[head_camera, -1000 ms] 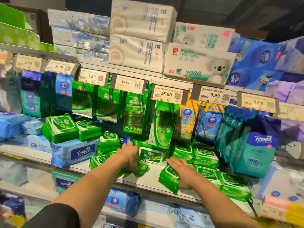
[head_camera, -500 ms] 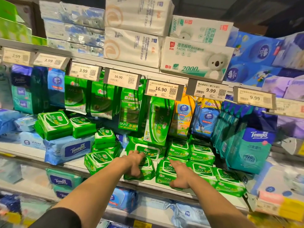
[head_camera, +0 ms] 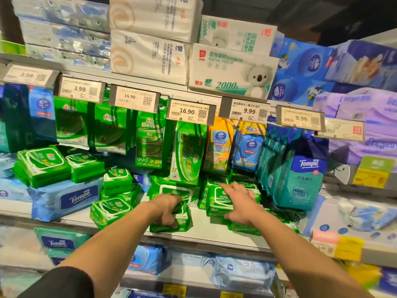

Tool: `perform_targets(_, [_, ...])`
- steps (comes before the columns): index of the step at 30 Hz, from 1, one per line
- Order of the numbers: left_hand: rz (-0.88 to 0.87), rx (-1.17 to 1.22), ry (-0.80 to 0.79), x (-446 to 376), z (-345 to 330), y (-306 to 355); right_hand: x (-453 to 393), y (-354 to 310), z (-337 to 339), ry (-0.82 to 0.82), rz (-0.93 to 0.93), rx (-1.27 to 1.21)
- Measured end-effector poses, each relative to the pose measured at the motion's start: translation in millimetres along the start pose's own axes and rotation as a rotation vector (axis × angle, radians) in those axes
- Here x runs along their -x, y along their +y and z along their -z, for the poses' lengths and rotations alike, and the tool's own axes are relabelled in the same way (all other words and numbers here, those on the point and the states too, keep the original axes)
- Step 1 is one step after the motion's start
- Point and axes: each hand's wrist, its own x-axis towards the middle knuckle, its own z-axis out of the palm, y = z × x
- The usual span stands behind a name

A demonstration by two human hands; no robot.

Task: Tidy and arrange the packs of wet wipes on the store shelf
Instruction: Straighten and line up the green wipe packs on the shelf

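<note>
Small green wet-wipe packs lie loose on the white shelf (head_camera: 71, 216). My left hand (head_camera: 166, 208) grips one green pack (head_camera: 182, 222) near the shelf's front edge, fingers curled over its top. My right hand (head_camera: 240, 203) lies with straight spread fingers on a stack of green packs (head_camera: 217, 203) just to the right. Another green pack (head_camera: 110, 210) sits tilted to the left of my left hand. A bigger green pack (head_camera: 176, 189) lies behind it.
Hanging green packs (head_camera: 149, 143) and price tags (head_camera: 190, 112) fill the space above. A blue Tempo pack (head_camera: 64, 197) lies at left, teal Tempo packs (head_camera: 300, 181) stand at right. Tissue bundles (head_camera: 232, 72) sit on the shelf above. More packs lie on the lower shelf.
My right hand has moved back and up from the front pack onto the stack behind. My left hand stays on its green pack near the front edge. The view has shifted closer.
</note>
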Motion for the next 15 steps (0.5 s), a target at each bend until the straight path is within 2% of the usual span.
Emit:
perform_targets(6, [-0.094, -0.013, 0.028, -8.2, -3.0, 35.7, 1.9, 32.3, 35.6, 0.086, -0.074, 0.038])
perform_targets(15, [-0.153, -0.070, 0.066, -32.2, -6.0, 91.9, 5.0, 43.0, 8.9, 0.004, -0.140, 0.038])
